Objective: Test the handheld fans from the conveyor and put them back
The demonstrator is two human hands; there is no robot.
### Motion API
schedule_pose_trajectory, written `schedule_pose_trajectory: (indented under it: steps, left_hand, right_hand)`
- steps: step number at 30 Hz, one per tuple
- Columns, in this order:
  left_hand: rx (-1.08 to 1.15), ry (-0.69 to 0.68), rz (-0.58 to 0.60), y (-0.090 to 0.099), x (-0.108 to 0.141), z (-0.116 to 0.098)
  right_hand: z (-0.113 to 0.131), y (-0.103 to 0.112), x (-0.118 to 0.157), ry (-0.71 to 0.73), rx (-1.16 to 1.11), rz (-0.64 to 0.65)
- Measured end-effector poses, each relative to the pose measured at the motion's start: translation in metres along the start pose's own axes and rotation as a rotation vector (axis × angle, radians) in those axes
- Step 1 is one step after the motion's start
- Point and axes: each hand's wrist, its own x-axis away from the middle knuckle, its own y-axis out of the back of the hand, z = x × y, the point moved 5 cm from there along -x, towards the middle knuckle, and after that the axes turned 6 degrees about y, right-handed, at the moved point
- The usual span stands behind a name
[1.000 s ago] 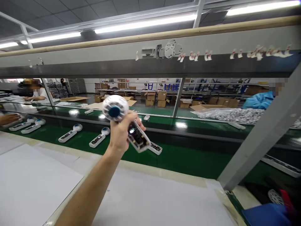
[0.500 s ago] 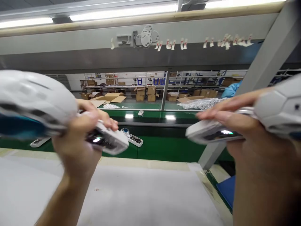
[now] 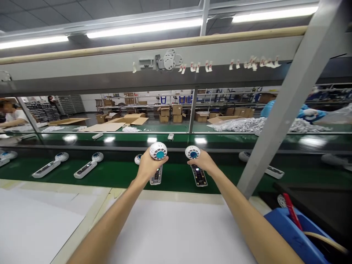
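Observation:
Both my arms reach forward over the green conveyor belt [image 3: 176, 176]. My left hand [image 3: 147, 165] is closed around the neck of a white handheld device [image 3: 158, 150]; its round head has a blue centre, and its open handle shows a circuit board. To the right, my right hand [image 3: 205, 161] grips a matching handheld device [image 3: 193, 151] in the same way, with a small light glowing on its board. Whether either handle rests on the belt, I cannot tell. Partly behind my left hand is another device's round head [image 3: 138, 158].
More such devices [image 3: 89, 169] lie along the belt on both sides. A slanted grey post [image 3: 283, 99] stands right of my right hand. At lower right is a blue bin [image 3: 286, 227] holding a red-handled tool. Co-workers sit beyond, at far left and right.
Both hands have moved away from me and closer together, carrying the two devices from near my face out to the belt. The view has widened, showing more devices on both sides.

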Motion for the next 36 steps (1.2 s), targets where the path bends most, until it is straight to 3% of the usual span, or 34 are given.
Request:
schedule_pose_trajectory:
  steps: [4, 8, 14, 19, 24, 28, 31, 36]
  left_hand:
    - [-0.004, 0.046, 0.075, -0.017, -0.004, 0.028]
    - [-0.041, 0.081, 0.143, -0.029, -0.005, 0.046]
    - [-0.271, 0.104, 0.101, -0.031, -0.009, 0.069]
    - [-0.633, 0.052, -0.017, -0.022, -0.011, 0.087]
    - [-0.833, 0.073, -0.057, -0.002, -0.022, 0.099]
    - [-0.898, 0.245, -0.12, 0.034, -0.038, 0.114]
    - [-0.912, 0.408, -0.104, 0.055, -0.045, 0.132]
    - [-0.92, 0.558, -0.076, 0.06, -0.045, 0.152]
  right_hand:
    - [-0.011, -0.016, 0.001, -0.075, 0.119, 0.075]
    - [-0.009, -0.025, 0.007, -0.083, 0.216, 0.258]
    - [-0.003, -0.014, 0.011, -0.076, 0.265, 0.31]
    - [-0.004, -0.009, 0.011, -0.074, 0.234, 0.319]
    - [-0.008, -0.008, 0.01, -0.075, 0.213, 0.323]
    - [-0.013, -0.003, 0.004, -0.066, 0.207, 0.26]
    - [-0.019, 0.0, -0.001, -0.068, 0.213, 0.201]
    - [-0.022, -0.001, -0.002, -0.069, 0.21, 0.19]
